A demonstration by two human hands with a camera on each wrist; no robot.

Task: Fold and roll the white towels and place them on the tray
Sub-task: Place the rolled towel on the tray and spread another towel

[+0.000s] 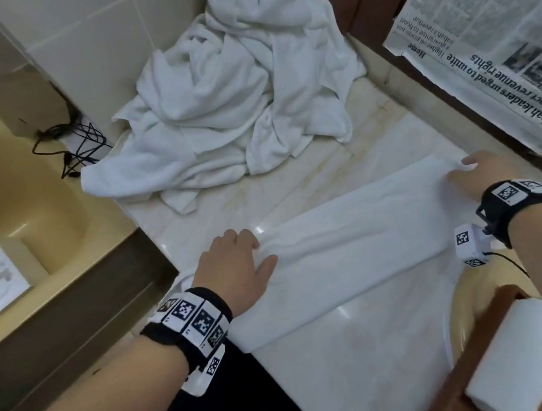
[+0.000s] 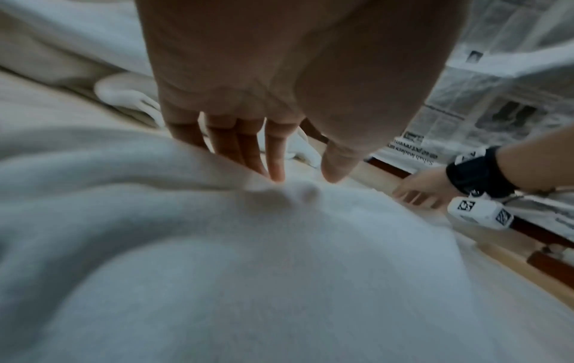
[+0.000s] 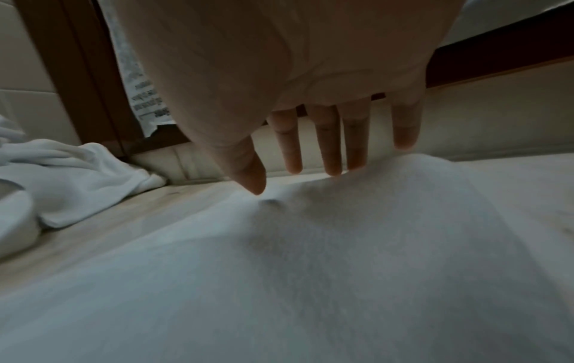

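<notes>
A folded white towel (image 1: 350,240) is laid flat as a long strip across the marble table (image 1: 362,356). Its left end is pressed by the left hand (image 1: 236,269), its far right end by the right hand (image 1: 480,173), fingers (image 3: 332,147) kept straight and spread. A heap of unfolded towels (image 1: 235,102) is piled at the far side.

Head view evenly lit, soft; glare spots on desk (image 1: 341,311); edges bowed. Wrist views dim, grainy; towel (image 2: 217,270) foreground blurred; hand (image 3: 279,73) shadowed, out of focus.
</notes>
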